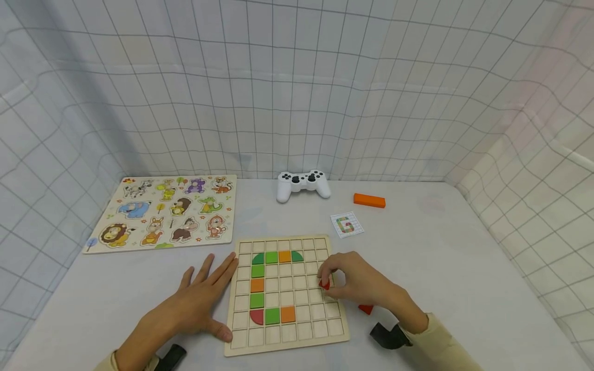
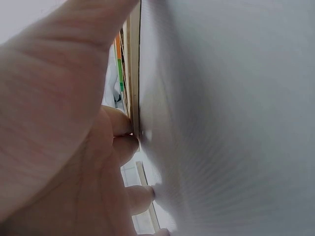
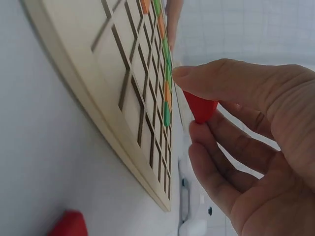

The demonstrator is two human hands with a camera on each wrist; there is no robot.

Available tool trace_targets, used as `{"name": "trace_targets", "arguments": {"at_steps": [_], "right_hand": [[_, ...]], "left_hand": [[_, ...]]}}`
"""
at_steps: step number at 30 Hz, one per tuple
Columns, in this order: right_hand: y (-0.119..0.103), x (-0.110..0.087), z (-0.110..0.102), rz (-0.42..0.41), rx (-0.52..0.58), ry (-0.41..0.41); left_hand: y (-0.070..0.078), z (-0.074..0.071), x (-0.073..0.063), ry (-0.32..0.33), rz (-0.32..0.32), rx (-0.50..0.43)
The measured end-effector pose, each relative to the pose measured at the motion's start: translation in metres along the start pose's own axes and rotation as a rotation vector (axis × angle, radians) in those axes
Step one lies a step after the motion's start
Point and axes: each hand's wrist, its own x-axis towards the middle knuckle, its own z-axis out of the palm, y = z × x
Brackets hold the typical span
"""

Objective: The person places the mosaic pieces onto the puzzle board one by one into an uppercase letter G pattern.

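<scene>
A wooden grid board (image 1: 303,296) lies in front of me, with green and orange square tiles, dark green quarter-round tiles and a red quarter-round tile (image 1: 257,317) set in a C-like outline. My left hand (image 1: 197,304) is spread along the board's left edge, fingertips and thumb at its rim. Over the board's right side, my right hand (image 1: 359,278) pinches a small red tile (image 3: 201,108) between thumb and fingers. Part of its shape is hidden by the fingers. Another red piece (image 1: 366,309) lies on the table below the right wrist, just off the board.
A pattern card (image 1: 347,224) showing a G-like figure lies beyond the board's right corner, with an orange bar (image 1: 369,200) behind it. A white game controller (image 1: 303,185) sits at the back. An animal puzzle board (image 1: 160,214) occupies the back left. Grid-patterned cloth walls (image 1: 297,93) surround the table.
</scene>
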Motion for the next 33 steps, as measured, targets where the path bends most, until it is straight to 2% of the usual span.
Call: {"name": "trace_targets", "arguments": {"at_steps": [8, 13, 20, 27, 33], "right_hand": [[-0.012, 0.006, 0.021, -0.011, 0.036, -0.043], [-0.021, 0.009, 0.032, -0.022, 0.022, -0.062], [-0.023, 0.011, 0.045, 0.004, -0.017, -0.086], [-0.023, 0.01, 0.047, -0.005, -0.013, -0.106], [-0.021, 0.009, 0.043, -0.087, -0.018, -0.123]], "left_hand": [[-0.001, 0.0, 0.001, -0.009, -0.005, 0.002], [-0.001, -0.001, 0.002, -0.005, -0.006, -0.003], [-0.001, 0.0, 0.001, -0.01, -0.007, -0.006], [-0.001, 0.001, 0.001, -0.008, -0.006, -0.008], [-0.001, 0.0, 0.002, -0.014, -0.009, -0.009]]}}
